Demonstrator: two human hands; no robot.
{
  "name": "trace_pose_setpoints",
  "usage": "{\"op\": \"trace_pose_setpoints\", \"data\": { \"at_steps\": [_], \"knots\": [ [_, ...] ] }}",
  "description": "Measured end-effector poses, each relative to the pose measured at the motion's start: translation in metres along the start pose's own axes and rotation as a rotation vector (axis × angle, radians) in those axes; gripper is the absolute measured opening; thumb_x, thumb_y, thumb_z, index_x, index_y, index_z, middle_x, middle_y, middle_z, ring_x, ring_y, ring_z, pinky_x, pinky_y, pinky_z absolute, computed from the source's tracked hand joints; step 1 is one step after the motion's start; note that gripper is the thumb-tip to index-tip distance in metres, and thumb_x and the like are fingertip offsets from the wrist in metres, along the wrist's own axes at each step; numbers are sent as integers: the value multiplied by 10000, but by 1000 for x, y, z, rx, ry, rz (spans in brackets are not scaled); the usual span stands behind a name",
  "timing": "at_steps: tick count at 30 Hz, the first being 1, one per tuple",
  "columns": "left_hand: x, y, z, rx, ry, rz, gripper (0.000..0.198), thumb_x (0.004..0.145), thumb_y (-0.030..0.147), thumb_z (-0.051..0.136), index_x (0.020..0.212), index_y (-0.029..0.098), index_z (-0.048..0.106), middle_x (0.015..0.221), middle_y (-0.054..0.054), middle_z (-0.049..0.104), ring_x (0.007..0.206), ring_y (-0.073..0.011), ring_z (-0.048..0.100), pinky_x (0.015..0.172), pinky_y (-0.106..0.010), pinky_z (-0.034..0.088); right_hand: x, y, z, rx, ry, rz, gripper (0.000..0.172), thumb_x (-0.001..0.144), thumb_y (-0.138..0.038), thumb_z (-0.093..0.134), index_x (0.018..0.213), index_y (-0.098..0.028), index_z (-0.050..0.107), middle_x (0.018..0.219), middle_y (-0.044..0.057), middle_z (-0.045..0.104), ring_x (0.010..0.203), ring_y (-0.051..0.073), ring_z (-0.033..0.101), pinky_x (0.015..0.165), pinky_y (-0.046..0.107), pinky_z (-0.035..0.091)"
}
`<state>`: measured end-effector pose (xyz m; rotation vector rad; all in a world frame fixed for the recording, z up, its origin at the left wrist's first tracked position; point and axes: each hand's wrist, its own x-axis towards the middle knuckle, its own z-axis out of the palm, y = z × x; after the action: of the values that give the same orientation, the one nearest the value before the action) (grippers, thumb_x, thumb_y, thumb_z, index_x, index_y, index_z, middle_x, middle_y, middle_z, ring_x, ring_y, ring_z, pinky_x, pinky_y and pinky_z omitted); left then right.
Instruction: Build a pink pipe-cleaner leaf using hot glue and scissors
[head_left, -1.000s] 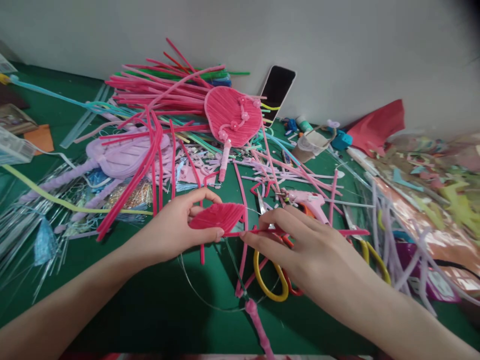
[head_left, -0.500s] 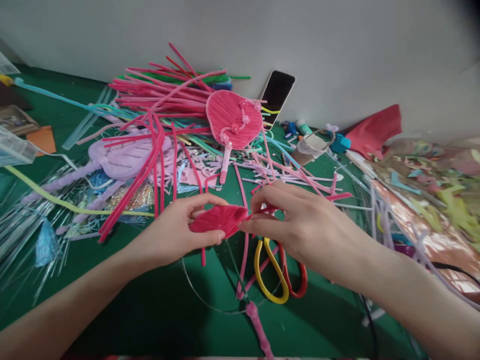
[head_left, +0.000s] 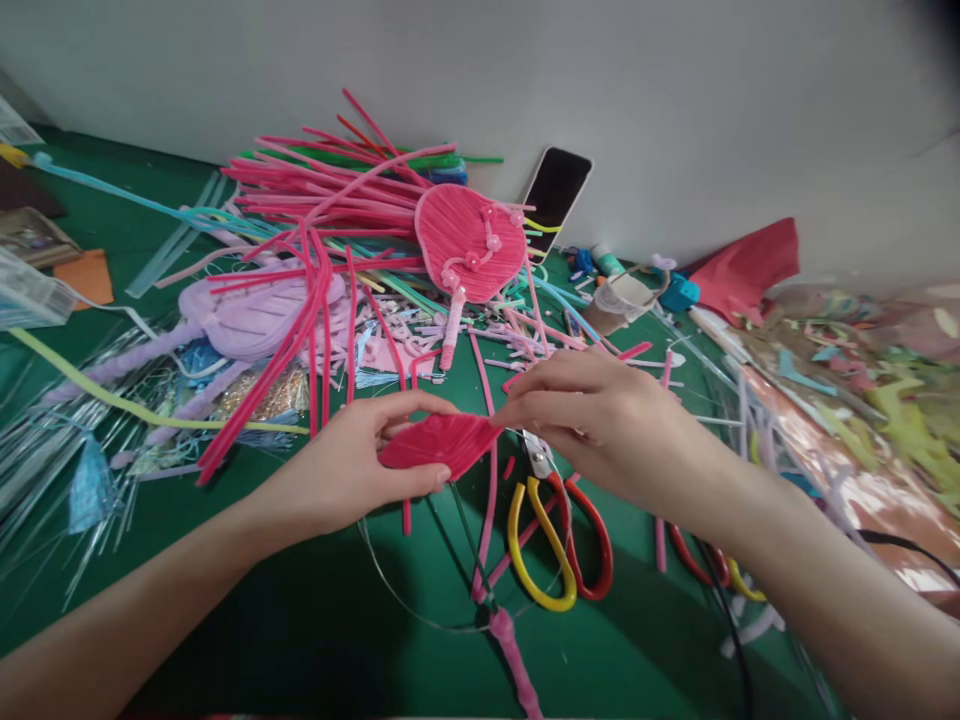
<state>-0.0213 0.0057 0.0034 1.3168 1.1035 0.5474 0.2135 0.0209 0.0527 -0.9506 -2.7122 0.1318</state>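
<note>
My left hand (head_left: 367,455) is closed around a deep-pink pipe-cleaner panel (head_left: 431,447), its thumb along the near edge and its fingers behind. At the panel's right tip my right hand (head_left: 585,410) pinches a pink pipe cleaner, mostly hidden by its fingers. From below the panel a wire frame (head_left: 471,540) runs down to a handle wrapped in pink (head_left: 514,655). Scissors with yellow and red handles (head_left: 574,535) lie under my right hand on the green table. A finished-looking pink fan (head_left: 465,240) with bead flowers rests behind.
Pink pipe cleaners (head_left: 330,190) are heaped at the back beside a leaning phone (head_left: 556,190). A lilac fan (head_left: 247,315) and silvery strands (head_left: 52,500) lie left. A small basket (head_left: 619,300) stands back right. A second scissors' handle (head_left: 694,555) shows by my right forearm.
My right hand has turned and shifted slightly up, its fingers now right at the panel's tip. More of the scissors shows beneath it. The left hand keeps its hold.
</note>
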Motion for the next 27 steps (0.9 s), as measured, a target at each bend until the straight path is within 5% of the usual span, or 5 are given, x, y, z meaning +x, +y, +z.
{"op": "trace_pose_setpoints", "data": {
  "at_steps": [15, 21, 27],
  "knots": [
    [-12, 2, -3, 52, 5, 92, 380, 708, 322, 801, 1076, 294, 712, 845, 8, 763, 688, -201, 717, 591, -245, 583, 8, 4, -19, 600, -197, 237, 144, 945, -212, 545, 944, -206, 689, 915, 11, 712, 828, 137, 643, 748, 276, 506],
    [-18, 5, -3, 53, -2, 226, 338, 716, 290, 804, 1043, 309, 720, 976, 3, 753, 809, -202, 725, 702, -223, 589, 2, 0, -19, 1178, -300, 451, 108, 905, -194, 586, 928, -174, 689, 810, -2, 680, 736, 106, 620, 682, 230, 503],
    [-22, 8, -4, 86, -57, 286, 335, 742, 252, 791, 1057, 323, 702, 984, 17, 744, 806, -175, 721, 715, -193, 575, -20, -13, 14, 1858, -223, 650, 124, 800, -237, 744, 868, -148, 690, 715, -22, 633, 621, 61, 580, 601, 172, 452]
  ]
}}
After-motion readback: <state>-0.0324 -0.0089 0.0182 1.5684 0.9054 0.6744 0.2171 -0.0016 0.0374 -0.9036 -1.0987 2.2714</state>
